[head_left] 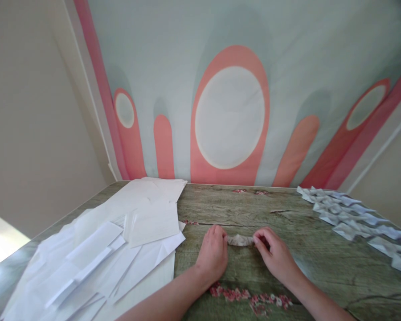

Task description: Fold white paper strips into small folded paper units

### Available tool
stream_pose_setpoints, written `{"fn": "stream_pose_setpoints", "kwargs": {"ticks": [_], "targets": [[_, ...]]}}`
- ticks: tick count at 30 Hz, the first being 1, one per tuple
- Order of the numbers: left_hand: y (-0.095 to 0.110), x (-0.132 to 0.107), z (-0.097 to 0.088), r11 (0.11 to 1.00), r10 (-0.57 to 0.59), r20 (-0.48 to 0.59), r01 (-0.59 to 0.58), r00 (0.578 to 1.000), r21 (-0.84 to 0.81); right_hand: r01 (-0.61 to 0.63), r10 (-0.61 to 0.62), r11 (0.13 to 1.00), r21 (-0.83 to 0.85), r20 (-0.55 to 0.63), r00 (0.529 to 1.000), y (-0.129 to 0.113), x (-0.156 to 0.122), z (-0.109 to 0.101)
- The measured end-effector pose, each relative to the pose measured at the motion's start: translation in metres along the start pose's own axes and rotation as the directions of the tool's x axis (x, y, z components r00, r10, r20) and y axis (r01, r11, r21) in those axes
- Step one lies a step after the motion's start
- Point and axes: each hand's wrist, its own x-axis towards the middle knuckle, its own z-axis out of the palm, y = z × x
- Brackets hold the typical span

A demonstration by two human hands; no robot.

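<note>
A small folded strip of white paper [239,240] is held between my two hands, just above or on the wood-patterned table. My left hand [214,252] is closed on the strip's left end, its fingertips partly hidden behind the hand. At the right end, my right hand [274,252] pinches the strip between thumb and forefinger. The middle of the strip looks crinkled and bows slightly upward; its exact folds are too small to make out.
Loose sheets and folded pieces of white paper [153,225] cover the left side of the table [230,207]. Rows of folded white paper shapes [350,218] lie along the right side. Behind the table hangs a pink and grey-green backdrop [173,58].
</note>
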Motion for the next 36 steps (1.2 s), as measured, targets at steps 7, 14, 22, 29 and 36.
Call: {"fn": "stream_pose_setpoints", "kwargs": {"ticks": [7,14,22,29,36], "targets": [[0.001,0.002,-0.002,0.999,-0.021,0.000,0.021,1.000,0.048,-0.018,0.018,0.999,-0.036,-0.003,1.000,0.000,-0.003,-0.001],[0.000,0.003,-0.002,0.997,-0.030,0.007,0.029,1.000,0.076,-0.017,0.016,0.999,-0.042,-0.020,1.000,0.000,-0.002,-0.001],[0.003,0.002,-0.005,0.998,0.001,0.030,-0.003,1.000,0.070,0.025,-0.025,0.998,0.056,0.001,1.000,-0.012,-0.002,-0.003],[0.005,0.003,-0.007,0.999,0.037,0.057,-0.038,0.998,0.008,0.059,-0.058,0.995,0.083,-0.012,0.998,-0.019,-0.003,-0.005],[0.003,0.002,-0.005,0.998,0.022,0.001,-0.022,1.000,-0.060,0.049,-0.048,0.994,0.095,-0.012,0.999,-0.020,-0.002,-0.004]]}}
